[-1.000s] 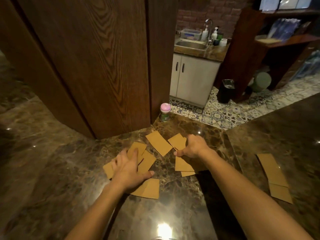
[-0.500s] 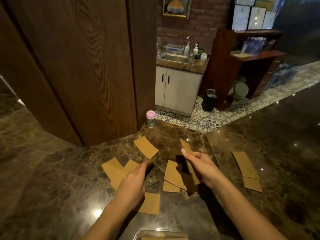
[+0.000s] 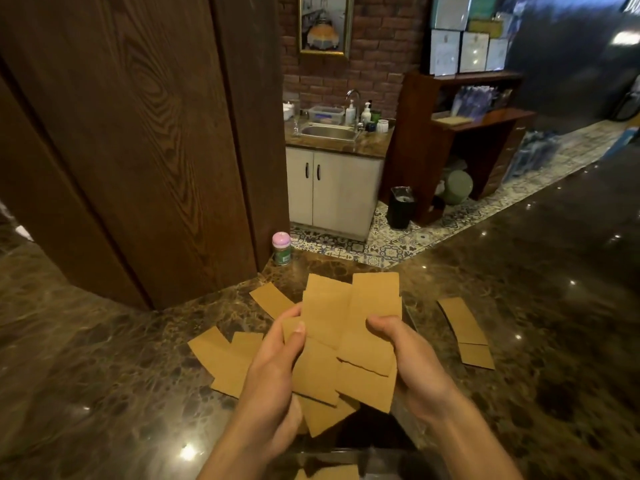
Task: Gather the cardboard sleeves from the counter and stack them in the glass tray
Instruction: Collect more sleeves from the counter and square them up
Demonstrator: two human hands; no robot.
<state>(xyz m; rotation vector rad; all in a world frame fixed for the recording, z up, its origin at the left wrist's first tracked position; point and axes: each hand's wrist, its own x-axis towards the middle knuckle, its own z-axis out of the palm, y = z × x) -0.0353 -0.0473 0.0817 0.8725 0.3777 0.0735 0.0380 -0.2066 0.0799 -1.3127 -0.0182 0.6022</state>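
Far left it's mostly dark marble counter (image 3: 86, 368) with a big wooden panel (image 3: 138, 133) standing behind it. A couple of loose cardboard sleeves (image 3: 225, 362) lie flat on the counter just left of the hands, overlapping each other, and one more sleeve (image 3: 272, 299) sits a bit further back, near a little jar with a pink lid (image 3: 281, 248).

In the middle, both hands share a messy fan of sleeves (image 3: 346, 341), lifted off the counter. The left hand (image 3: 273, 386) is curled around the fan's left edge, thumb on top. The right hand (image 3: 412, 368) is closed on the right side, thumb pressed on the front.

Right below them, at the bottom edge, is the glass tray (image 3: 346, 457) with some cardboard already in it.

Off to the right, two more sleeves (image 3: 465, 330) lie end to end on the counter, well apart from the hands.
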